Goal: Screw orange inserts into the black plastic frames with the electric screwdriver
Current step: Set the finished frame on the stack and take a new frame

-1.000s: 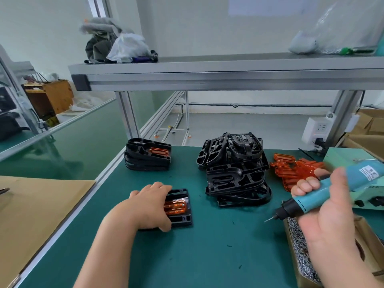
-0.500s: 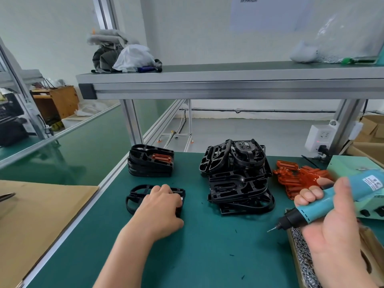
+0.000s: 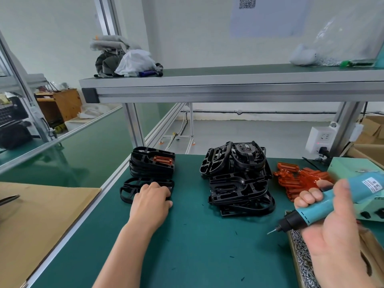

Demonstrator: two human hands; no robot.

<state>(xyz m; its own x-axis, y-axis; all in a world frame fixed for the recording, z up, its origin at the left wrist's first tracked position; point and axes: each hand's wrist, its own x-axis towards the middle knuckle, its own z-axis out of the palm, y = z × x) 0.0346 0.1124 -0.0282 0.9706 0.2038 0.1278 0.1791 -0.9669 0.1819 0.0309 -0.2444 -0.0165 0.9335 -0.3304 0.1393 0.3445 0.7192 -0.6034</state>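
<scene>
Head view: the left hand (image 3: 152,201) rests on a black frame (image 3: 134,190), fingers bent over it and holding it. Just past the fingertips stands the finished stack (image 3: 151,169), one orange insert (image 3: 163,161) showing on top. The right hand (image 3: 332,231) is wrapped tight round the electric screwdriver (image 3: 330,206). The loose inserts (image 3: 299,181) lie just beyond its knuckles.

Likely the frame is being set aside. It should be kept flat and square to the stack.

The green mat (image 3: 197,246) lies under both hands, an aluminium shelf (image 3: 228,88) stands overhead, and cardboard (image 3: 41,225) lies left of the left hand.
</scene>
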